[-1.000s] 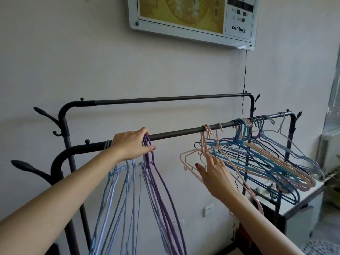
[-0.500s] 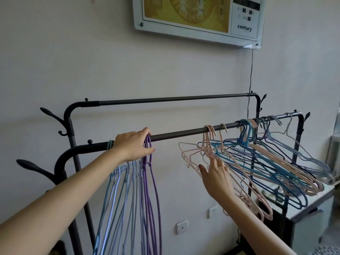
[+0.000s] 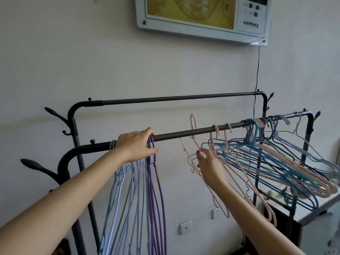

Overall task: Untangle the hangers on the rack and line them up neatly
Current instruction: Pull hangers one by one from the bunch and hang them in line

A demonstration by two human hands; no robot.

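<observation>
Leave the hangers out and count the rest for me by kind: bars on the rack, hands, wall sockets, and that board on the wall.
Rack bars: 2
Hands: 2
Wall sockets: 2
Wall board: 1
Total: 7

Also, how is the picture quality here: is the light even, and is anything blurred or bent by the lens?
Head view: soft, dim daylight, with faint shadows of the rack rails on the wall; a small glare spot on the lower right corner of the wall panel; the wide lens bows the rails slightly; the tangled hangers far right look soft; both hands, left hand and right hand, are fairly sharp.
</observation>
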